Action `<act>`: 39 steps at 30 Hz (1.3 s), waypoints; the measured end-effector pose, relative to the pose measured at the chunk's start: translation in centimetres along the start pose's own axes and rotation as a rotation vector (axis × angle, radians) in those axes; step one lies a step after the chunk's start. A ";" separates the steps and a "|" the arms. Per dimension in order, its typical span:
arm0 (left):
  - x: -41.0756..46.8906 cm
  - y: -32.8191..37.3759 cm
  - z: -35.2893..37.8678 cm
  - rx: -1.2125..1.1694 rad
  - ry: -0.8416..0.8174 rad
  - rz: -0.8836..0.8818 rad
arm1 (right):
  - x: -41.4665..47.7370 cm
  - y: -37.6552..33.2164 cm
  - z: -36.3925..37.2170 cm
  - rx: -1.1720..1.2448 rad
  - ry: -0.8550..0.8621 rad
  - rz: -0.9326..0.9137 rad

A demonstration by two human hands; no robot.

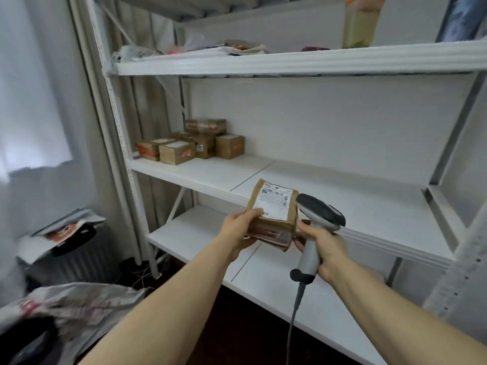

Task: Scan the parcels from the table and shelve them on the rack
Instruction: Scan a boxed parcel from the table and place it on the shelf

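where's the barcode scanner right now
Head view, right of centre: the barcode scanner is gripped in the right hand, beside the parcel the left hand holds, before the rack.

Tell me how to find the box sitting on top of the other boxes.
Look at the white rack, on its middle shelf. Brown boxes huddle at its left end. The top box is the only one resting on others.

left grip point(238, 227) holds parcel point(274, 206) | right grip point(325, 246) holds scanner point(320, 213) | rack point(290, 61) ahead, boxes point(189, 144) on middle shelf
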State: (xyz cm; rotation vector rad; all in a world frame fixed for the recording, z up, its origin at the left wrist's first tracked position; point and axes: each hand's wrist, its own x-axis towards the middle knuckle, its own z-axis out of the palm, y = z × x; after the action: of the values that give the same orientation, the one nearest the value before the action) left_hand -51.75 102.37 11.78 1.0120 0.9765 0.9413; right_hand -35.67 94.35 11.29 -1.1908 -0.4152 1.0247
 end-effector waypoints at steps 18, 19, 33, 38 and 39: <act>28.5 10.1 -11.3 -0.012 0.301 0.022 | 26.9 0.8 22.7 -0.066 -0.242 0.096; 29.7 10.4 -12.2 -0.020 0.310 0.023 | 27.9 1.2 24.0 -0.075 -0.254 0.101; 50.5 16.1 -26.3 0.039 0.321 -0.095 | 41.2 6.0 41.7 -0.113 -0.076 0.156; 56.5 18.5 -30.3 0.138 0.268 -0.136 | 44.7 6.8 47.2 -0.108 -0.014 0.178; 57.4 18.7 -30.5 0.192 0.268 -0.151 | 45.3 7.1 47.9 -0.117 0.003 0.181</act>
State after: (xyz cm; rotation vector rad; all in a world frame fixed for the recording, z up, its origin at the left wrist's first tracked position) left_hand -67.61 168.12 11.22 0.9705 1.3694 0.8834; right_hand -51.10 158.83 11.92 -1.3536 -0.3738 1.1665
